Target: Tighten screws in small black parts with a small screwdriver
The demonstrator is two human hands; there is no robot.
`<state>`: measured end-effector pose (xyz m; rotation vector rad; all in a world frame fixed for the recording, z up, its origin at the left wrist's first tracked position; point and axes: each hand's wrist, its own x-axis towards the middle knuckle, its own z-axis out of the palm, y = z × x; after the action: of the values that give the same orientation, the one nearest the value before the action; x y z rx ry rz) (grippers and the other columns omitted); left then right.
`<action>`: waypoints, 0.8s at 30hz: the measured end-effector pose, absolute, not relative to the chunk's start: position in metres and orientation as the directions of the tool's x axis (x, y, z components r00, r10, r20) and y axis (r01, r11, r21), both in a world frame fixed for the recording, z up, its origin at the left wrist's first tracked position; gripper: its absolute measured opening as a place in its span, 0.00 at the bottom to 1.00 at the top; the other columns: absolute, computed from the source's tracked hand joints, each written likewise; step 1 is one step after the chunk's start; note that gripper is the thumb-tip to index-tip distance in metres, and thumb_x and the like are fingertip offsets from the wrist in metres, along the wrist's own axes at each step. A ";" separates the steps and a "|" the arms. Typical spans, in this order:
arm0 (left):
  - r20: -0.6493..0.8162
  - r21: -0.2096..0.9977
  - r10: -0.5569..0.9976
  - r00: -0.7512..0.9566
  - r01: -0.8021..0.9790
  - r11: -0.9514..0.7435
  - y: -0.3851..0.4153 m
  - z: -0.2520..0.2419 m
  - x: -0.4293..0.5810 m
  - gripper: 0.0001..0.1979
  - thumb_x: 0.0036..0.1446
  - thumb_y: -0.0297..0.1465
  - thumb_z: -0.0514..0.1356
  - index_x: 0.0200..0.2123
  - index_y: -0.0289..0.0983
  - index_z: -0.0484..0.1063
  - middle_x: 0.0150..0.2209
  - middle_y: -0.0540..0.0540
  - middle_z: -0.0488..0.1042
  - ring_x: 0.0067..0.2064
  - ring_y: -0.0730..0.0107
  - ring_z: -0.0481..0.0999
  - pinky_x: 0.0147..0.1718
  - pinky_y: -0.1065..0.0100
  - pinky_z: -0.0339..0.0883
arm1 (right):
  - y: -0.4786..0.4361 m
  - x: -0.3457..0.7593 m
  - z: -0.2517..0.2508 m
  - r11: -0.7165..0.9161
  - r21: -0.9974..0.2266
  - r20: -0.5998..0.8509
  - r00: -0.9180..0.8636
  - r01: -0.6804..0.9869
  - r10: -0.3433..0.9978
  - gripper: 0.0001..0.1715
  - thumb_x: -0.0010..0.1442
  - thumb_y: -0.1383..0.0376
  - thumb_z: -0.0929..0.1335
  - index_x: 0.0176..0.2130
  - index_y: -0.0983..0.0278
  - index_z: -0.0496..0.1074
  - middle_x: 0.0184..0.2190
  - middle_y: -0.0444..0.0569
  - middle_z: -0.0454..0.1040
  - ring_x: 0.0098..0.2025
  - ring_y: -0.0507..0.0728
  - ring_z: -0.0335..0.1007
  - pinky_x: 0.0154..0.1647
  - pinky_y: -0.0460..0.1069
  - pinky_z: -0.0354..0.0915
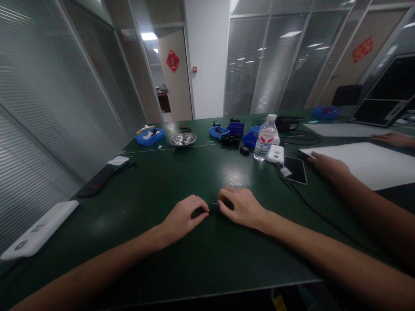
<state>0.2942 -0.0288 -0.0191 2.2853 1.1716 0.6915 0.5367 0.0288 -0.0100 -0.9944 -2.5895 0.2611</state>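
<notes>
A small dark object (214,208) is being pinched by the left hand (183,218), the right hand (244,207) being held just beside it. Beyond the fingers (200,203), a bowl (183,145) and a bottle (266,140) are being supported by the table (145,185); farther right, a white sheet (366,162) is being touched by another person's hand (328,166).

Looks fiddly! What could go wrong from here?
The small dark item between the left hand and right hand could slip and be hard to spot against the dark green table. The right forearm might snag the black cable beside it. If knocked, the water bottle could topple towards the smartphone.
</notes>
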 end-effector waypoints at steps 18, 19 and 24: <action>0.170 0.651 0.898 0.406 0.637 -0.412 -0.027 -0.016 0.293 0.08 0.64 0.31 0.61 0.45 0.38 0.75 0.45 0.45 0.73 0.45 0.64 0.72 0.44 0.64 0.67 | 0.031 0.537 -0.014 0.790 -0.275 0.233 -0.760 0.547 0.607 0.09 0.65 0.58 0.66 0.41 0.62 0.68 0.33 0.44 0.74 0.29 0.52 0.64 0.30 0.48 0.50; 0.176 0.651 0.895 0.410 0.634 -0.418 -0.026 -0.017 0.293 0.08 0.64 0.31 0.61 0.45 0.38 0.75 0.45 0.45 0.73 0.45 0.64 0.72 0.44 0.64 0.67 | 0.032 0.537 -0.015 0.793 -0.276 0.234 -0.762 0.543 0.604 0.09 0.65 0.58 0.65 0.41 0.62 0.68 0.33 0.44 0.74 0.29 0.52 0.64 0.30 0.48 0.50; 0.176 0.656 0.882 0.436 0.617 -0.435 -0.024 -0.018 0.292 0.08 0.65 0.32 0.61 0.46 0.39 0.75 0.45 0.45 0.73 0.45 0.65 0.72 0.43 0.65 0.68 | 0.031 0.537 -0.016 0.804 -0.286 0.238 -0.775 0.521 0.586 0.10 0.66 0.58 0.65 0.42 0.62 0.67 0.32 0.44 0.73 0.29 0.52 0.64 0.30 0.48 0.50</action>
<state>0.2919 -0.0241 -0.0180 2.1886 1.2591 0.6976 0.5370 0.0307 -0.0156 -0.8442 -2.6760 0.2931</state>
